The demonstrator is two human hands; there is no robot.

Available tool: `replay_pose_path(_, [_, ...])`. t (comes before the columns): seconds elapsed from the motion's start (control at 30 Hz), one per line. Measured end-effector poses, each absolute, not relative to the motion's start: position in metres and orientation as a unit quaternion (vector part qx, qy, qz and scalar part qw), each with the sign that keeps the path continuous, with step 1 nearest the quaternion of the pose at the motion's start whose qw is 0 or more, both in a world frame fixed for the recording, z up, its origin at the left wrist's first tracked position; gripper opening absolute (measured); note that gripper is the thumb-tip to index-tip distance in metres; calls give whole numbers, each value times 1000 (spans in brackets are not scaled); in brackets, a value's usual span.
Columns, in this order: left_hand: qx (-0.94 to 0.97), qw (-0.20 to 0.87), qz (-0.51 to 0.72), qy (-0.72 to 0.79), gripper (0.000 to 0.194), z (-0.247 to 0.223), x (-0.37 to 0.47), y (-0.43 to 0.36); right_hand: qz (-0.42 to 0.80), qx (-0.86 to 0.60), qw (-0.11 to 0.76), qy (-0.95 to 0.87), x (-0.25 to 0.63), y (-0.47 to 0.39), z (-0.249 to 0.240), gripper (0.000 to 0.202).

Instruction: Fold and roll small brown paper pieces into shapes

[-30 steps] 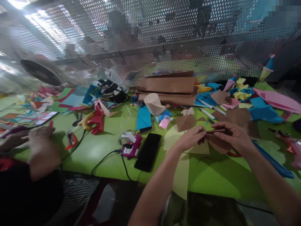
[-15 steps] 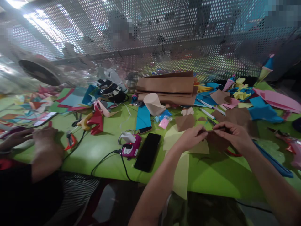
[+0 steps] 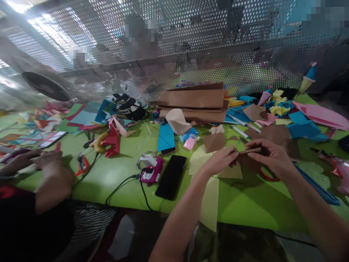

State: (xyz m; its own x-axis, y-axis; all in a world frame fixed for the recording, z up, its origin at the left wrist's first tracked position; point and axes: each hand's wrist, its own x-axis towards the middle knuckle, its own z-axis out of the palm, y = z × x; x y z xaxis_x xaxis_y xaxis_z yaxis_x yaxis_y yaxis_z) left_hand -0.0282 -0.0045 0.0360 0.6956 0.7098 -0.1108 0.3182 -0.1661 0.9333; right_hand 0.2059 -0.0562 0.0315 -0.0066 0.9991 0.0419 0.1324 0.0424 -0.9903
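Between my two hands is a small piece of brown paper [image 3: 250, 151], with what looks like a folded or rolled upper edge. My left hand [image 3: 222, 159] pinches its left end. On the other side, my right hand [image 3: 268, 154] grips it between thumb and fingers. Pale yellow paper sheets [image 3: 209, 198] lie under and in front of my left hand. Just below my right hand shows the orange-red handle [image 3: 268, 176] of a tool, probably scissors, partly hidden. A brown paper square [image 3: 214, 142] rests behind my left hand.
A black phone [image 3: 171, 176] and a magenta power adapter [image 3: 152, 171] with cables lie left of my arm. Brown paper sheets [image 3: 191, 100] stand folded at the back. At far left are a co-worker's hands [image 3: 47, 160]. A blue tray-like frame [image 3: 317, 185] lies right.
The brown paper between my hands has tilted, so its folded or rolled edge now shows as a lighter strip. My fingers have shifted slightly along it.
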Motion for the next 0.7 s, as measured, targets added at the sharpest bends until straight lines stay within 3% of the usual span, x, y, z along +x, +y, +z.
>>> replay_pose_path(0.4, [789, 429, 172, 405, 16, 41, -23, -8, 418, -538, 475, -557, 211, -52, 25, 38])
replay_pose_path(0.7, [782, 491, 172, 343, 25, 36, -27, -5, 389, -524, 459, -603, 209, -54, 24, 30])
